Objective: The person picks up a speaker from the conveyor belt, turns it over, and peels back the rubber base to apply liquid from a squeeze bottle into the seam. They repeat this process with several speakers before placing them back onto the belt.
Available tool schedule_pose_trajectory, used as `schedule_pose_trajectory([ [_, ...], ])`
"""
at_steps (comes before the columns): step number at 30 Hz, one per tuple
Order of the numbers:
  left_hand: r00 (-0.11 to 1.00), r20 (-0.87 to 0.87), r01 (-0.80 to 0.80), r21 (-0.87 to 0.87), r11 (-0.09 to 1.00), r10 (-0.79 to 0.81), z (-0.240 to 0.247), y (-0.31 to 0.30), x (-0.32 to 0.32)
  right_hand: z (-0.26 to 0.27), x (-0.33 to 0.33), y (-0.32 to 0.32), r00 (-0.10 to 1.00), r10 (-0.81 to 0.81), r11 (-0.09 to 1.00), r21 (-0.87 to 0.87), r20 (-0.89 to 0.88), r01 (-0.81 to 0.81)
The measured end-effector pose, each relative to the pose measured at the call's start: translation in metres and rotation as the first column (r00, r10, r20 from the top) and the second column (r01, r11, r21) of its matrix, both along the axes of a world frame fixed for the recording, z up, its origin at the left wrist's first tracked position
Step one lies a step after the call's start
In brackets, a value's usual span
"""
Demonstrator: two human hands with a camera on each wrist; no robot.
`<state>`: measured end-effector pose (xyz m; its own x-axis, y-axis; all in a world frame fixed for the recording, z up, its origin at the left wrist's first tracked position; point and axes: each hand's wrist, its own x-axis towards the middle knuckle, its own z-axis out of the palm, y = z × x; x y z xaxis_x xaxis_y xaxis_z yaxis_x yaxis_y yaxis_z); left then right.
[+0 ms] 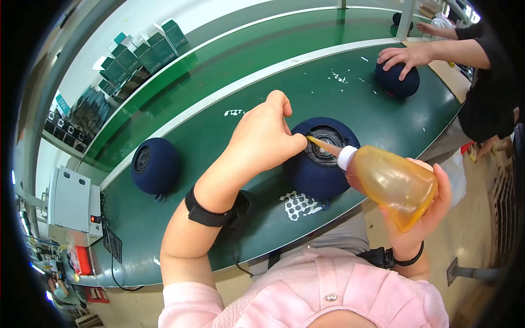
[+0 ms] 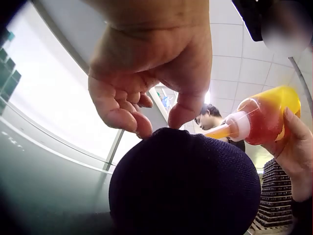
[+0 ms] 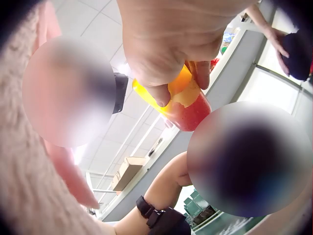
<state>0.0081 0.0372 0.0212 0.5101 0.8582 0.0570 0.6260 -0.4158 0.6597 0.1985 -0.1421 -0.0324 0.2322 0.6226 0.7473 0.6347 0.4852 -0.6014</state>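
A round speaker (image 1: 322,177) in dark blue fabric stands on the green bench, its round black recessed face turned up. At the far-left edge of that opening is my left hand (image 1: 262,134). Its curled fingers and thumb hold the fabric edge, which rises in a small ridge between the fingertips in the left wrist view. My right hand (image 1: 402,225) grips a soft squeeze bottle (image 1: 391,183) of amber glue-like liquid, tilted with its white collar toward the speaker. The bottle's narrow nozzle (image 1: 324,145) reaches over the opening, its tip beside my left thumb.
Another blue speaker (image 1: 156,165) lies to the left. At the right, another person's hand (image 1: 407,57) rests on a third speaker (image 1: 398,82). A perforated white scrap (image 1: 298,206) lies by the bench's front edge. Green boxes (image 1: 156,52) line the far side; a grey machine (image 1: 68,199) stands left.
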Motion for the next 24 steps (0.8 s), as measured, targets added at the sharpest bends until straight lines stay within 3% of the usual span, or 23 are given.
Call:
schedule_pose_trajectory([
  [10,0.999,-0.031,0.040,0.026,0.999,-0.039,0.006,0.010,0.003,0.001,0.005,0.001,1.000,-0.018,1.000,0.021,-0.022,0.019],
  [12,0.991,0.073,0.099,0.192,0.976,-0.115,0.011,0.019,0.008,0.002,0.005,0.002,0.992,-0.028,0.996,0.085,0.127,0.017],
  [13,0.991,0.074,0.098,0.193,0.976,-0.114,0.013,0.025,0.013,0.003,0.004,0.002,0.991,-0.028,0.996,0.086,0.128,0.017],
  [15,0.902,0.108,0.398,0.173,0.901,-0.419,0.016,0.039,0.029,0.006,0.002,0.002,0.984,0.013,0.996,0.081,0.177,-0.027],
  [16,0.868,0.051,0.481,0.159,0.862,-0.494,0.024,0.038,0.039,0.006,0.002,0.002,0.984,0.014,0.996,0.083,0.179,-0.030],
  [18,0.819,-0.050,0.572,0.144,0.808,-0.571,0.023,0.046,0.056,0.008,0.002,0.003,0.960,-0.021,0.991,0.129,0.280,-0.016],
  [22,0.652,-0.305,0.745,0.082,0.662,-0.695,0.027,0.048,0.078,0.008,0.000,-0.001,0.956,-0.014,0.989,0.145,0.292,-0.030],
  [24,0.633,-0.313,0.757,0.063,0.650,-0.708,0.033,0.045,0.081,0.009,0.001,-0.006,0.945,0.083,0.991,0.070,0.317,-0.111],
])
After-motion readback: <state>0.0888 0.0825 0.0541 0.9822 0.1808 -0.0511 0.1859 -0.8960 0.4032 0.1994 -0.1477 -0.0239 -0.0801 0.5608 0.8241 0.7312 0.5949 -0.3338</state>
